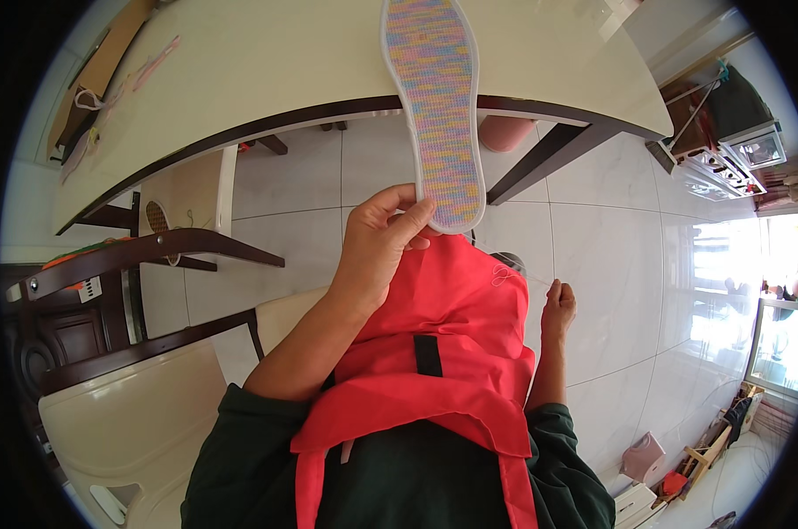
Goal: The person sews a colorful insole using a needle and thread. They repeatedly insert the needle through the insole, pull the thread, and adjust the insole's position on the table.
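My left hand (389, 241) grips the heel end of a stitched insole (438, 125), multicoloured pink, yellow and blue with a white edge. The insole reaches forward over the edge of the cream table. Out to the right, over the floor, my right hand (560, 301) is closed, fingertips pinching a thin white thread (532, 280). The thread runs from near the insole's heel, with a loose tangle of loops above the red apron (445, 284). Whether my right hand also holds a needle is too small to tell.
The cream table (273, 59) spans the front, with pinkish strands (154, 65) at its left. Chairs (134, 410) stand at the left; another patterned insole (157, 218) lies beyond a chair's rail. A pink bin (506, 132) is under the table, a broom (662, 156) at right.
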`<state>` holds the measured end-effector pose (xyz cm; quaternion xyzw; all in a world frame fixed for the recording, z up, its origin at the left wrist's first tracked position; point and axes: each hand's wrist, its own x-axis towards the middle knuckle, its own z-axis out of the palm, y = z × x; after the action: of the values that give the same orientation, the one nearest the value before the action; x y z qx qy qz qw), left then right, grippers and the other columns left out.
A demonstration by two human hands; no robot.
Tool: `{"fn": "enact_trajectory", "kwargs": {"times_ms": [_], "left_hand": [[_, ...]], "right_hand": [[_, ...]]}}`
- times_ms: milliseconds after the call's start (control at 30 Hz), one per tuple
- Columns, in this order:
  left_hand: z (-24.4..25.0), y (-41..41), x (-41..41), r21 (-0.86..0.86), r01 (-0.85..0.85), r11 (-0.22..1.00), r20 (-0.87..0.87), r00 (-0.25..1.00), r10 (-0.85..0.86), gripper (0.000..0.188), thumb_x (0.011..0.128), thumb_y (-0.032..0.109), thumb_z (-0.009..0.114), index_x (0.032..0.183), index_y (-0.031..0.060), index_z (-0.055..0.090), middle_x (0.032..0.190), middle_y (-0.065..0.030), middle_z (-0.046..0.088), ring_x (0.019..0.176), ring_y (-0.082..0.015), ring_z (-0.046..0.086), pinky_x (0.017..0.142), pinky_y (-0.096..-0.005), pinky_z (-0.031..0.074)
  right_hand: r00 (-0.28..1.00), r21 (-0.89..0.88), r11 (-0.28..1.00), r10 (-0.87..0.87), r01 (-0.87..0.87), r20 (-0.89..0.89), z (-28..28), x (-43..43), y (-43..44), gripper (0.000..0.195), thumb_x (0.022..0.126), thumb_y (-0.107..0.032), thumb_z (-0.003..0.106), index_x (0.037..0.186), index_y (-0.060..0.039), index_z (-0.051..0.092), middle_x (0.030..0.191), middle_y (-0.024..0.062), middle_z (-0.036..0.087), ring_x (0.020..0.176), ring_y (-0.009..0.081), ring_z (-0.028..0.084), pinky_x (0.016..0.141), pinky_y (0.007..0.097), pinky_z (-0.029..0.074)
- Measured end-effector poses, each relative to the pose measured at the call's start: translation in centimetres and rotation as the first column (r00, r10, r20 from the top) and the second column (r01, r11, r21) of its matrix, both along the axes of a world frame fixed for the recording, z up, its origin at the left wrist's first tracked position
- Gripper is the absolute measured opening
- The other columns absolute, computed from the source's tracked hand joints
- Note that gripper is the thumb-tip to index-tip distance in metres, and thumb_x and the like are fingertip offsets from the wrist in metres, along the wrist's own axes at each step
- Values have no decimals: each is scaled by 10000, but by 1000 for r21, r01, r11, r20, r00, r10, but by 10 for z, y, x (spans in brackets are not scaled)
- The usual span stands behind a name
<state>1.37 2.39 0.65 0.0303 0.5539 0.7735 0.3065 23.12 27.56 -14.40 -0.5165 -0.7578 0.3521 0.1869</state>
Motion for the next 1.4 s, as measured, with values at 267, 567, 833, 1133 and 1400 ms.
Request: {"fn": "enact_trajectory", "kwargs": {"times_ms": [267, 567, 833, 1133, 1400], "left_hand": [[-2, 1, 0, 5, -8, 1000, -1, 1000, 8, 181, 890, 171, 609, 1014, 46, 648, 825, -9, 655, 732, -60, 608, 616, -190, 482], [-2, 1, 0, 5, -6, 1000, 3, 1000, 6, 161, 895, 160, 607, 1003, 44, 637, 827, -19, 655, 727, -76, 615, 618, -200, 499], [-2, 2, 1, 15, -33, 999, -23, 999, 33, 186, 900, 149, 599, 1057, 50, 606, 863, -14, 647, 738, -77, 612, 617, -202, 498], [-3, 2, 1, 28, -37, 999, -16, 999, 37, 198, 900, 153, 597, 1065, 43, 605, 855, -15, 644, 743, -82, 620, 611, -200, 495], [-3, 2, 1, 30, -38, 999, -11, 999, 38, 196, 897, 155, 605, 1060, 47, 607, 858, -20, 651, 734, -82, 621, 618, -203, 502]], "right_hand": [[1000, -12, 1000, -9, 9, -1, -1, 1, 1, 399, 932, -250, 515, 625, -14, 421, 547, 17, 397, 532, 107, 325, 478, 307, 311], [999, -3, 1000, -4, 4, -37, -6, 2, 3, 393, 934, -273, 519, 613, -62, 436, 540, -44, 348, 513, 60, 280, 459, 263, 251], [998, -23, 1000, -17, 16, -56, -6, 1, 2, 394, 934, -273, 523, 612, -63, 437, 541, -47, 343, 514, 58, 279, 461, 261, 251], [1000, -25, 1000, -19, 18, -17, -4, 1, 4, 388, 920, -260, 527, 628, -15, 450, 545, 13, 410, 541, 99, 338, 489, 301, 318], [999, -18, 1000, -16, 15, -34, -1, -2, 0, 399, 928, -285, 526, 608, -63, 440, 532, -48, 338, 510, 57, 280, 462, 260, 246]]}}
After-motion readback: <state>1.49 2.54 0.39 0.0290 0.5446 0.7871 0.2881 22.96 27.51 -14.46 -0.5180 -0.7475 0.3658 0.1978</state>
